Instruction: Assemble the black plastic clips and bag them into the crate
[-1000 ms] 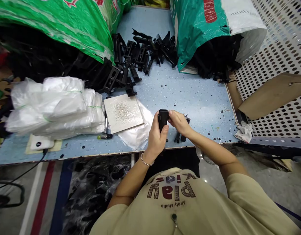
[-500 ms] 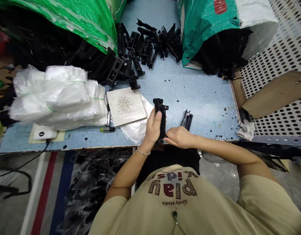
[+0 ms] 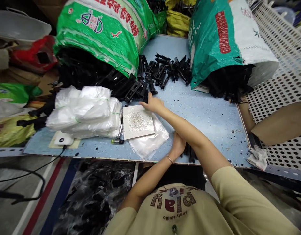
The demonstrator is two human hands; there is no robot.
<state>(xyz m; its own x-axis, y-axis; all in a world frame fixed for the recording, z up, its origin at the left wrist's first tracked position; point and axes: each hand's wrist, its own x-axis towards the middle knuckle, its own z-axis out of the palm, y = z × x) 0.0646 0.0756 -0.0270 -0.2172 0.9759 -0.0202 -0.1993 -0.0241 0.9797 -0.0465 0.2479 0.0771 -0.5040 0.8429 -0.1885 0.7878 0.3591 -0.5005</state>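
My right hand (image 3: 154,104) reaches across to the near edge of a heap of black plastic parts (image 3: 160,74), thumb and forefinger apart, nothing visible between them. Just below it lies a square card (image 3: 138,123) covered in small shiny specks, resting on a clear plastic bag (image 3: 150,145). My left hand (image 3: 178,145), with a beaded bracelet at the wrist, is near the table's front edge. My right forearm covers its fingers, so its grip is hidden. Beside it sit several black parts (image 3: 191,155), partly behind the forearm.
A green sack (image 3: 103,36) and a teal sack (image 3: 209,42) spill black parts at the back. Bundled clear bags (image 3: 84,111) and a white device (image 3: 64,138) with a cable stand left. A perforated white panel (image 3: 284,114) borders the right, with a crumpled cloth (image 3: 258,158).
My right hand has left the black part held in my left hand and moved forward and left to the heap. My left hand has shifted right, behind the right forearm. The view has tilted up.
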